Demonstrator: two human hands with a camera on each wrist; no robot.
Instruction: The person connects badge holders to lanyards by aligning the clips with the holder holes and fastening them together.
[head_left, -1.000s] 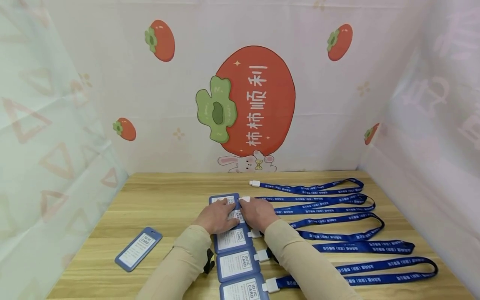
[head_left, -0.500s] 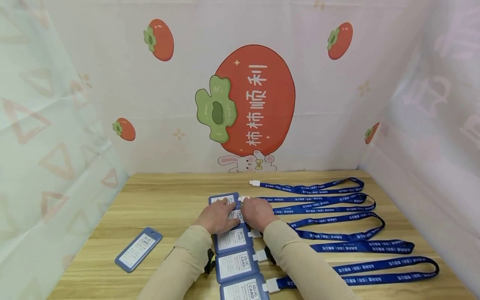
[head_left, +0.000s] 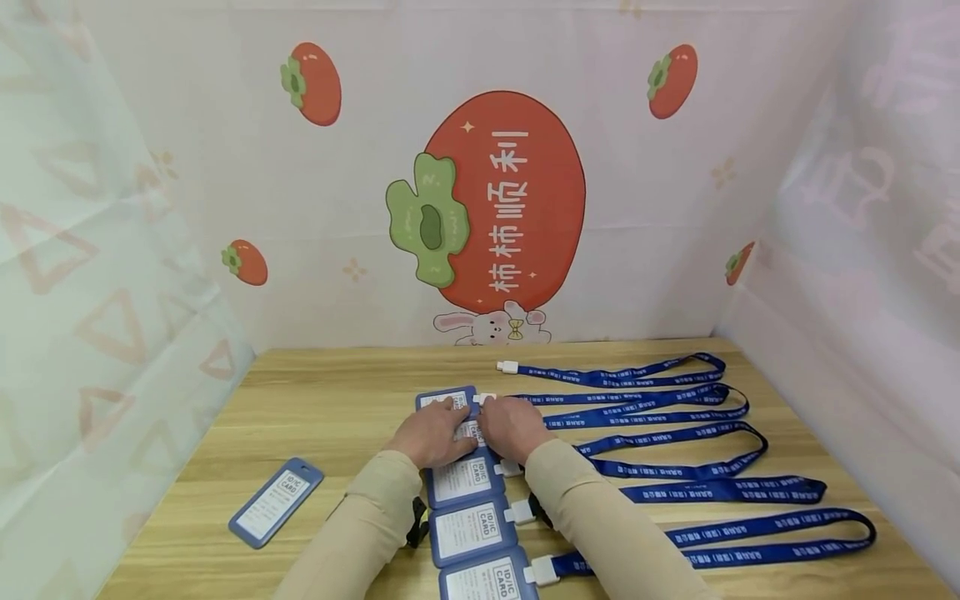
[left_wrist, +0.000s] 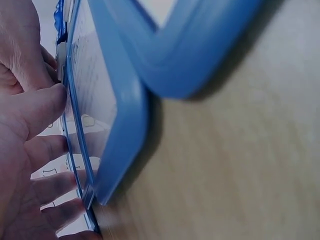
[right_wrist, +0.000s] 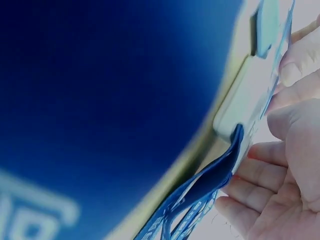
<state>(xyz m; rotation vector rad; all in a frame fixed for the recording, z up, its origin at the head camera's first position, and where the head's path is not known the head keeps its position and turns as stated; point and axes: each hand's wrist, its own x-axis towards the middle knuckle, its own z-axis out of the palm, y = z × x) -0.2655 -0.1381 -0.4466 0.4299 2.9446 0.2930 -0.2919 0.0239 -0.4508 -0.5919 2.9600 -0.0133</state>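
Observation:
Blue ID card holders (head_left: 471, 529) lie in a column, printed "ID/IC CARD", with white lanyard clips (head_left: 522, 511) at their right edges. My left hand (head_left: 429, 435) rests on the top two holders, fingers spread. In the left wrist view its fingers (left_wrist: 52, 185) are straight against the holders' edge. At the right edge of the second holder is my right hand (head_left: 513, 427), bent at the fingers beneath the top clip (head_left: 487, 398). It covers the second holder's clip, so its grip is hidden. In the right wrist view a white clip (right_wrist: 242, 100) stands beside its fingers.
Blue printed lanyards (head_left: 772, 550) stretch rightward across the wooden table (head_left: 322, 392). The topmost lanyard's white clip (head_left: 507, 367) lies apart from the holders. A single card holder (head_left: 276, 502) lies tilted at the left. A patterned cloth (head_left: 637, 283) encloses the back and sides.
My right hand's fingers have bent a little more and shifted slightly at the second holder's edge. My left hand stays in place. The head view has shifted slightly.

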